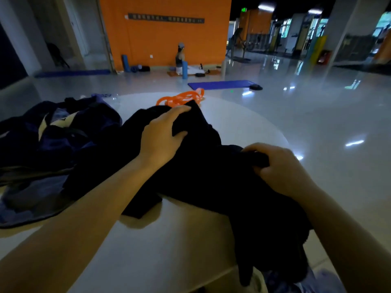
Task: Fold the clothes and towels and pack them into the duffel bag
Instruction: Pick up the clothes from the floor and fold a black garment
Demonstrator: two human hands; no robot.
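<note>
The black garment lies bunched across the middle of the round white surface, its near end spilling over the edge toward the person's lap. The left hand is clenched on a fold at the garment's far side, and the right hand pinches a bunch at its near right, so both are holding cloth. Left of the garment the dark blue duffel bag sits slumped and open, touching the garment's left edge. Just beyond the garment, an orange cord lies coiled.

The main risk, as I judge it, is the hanging end: its weight could drag the whole piece off the surface if either grip loosens. In this dim light black on black hides seams and edges, so a fold could easily come out crooked. A wide spreading motion away from the person might also sweep the cord off, or catch the bag's loose fabric.
</note>
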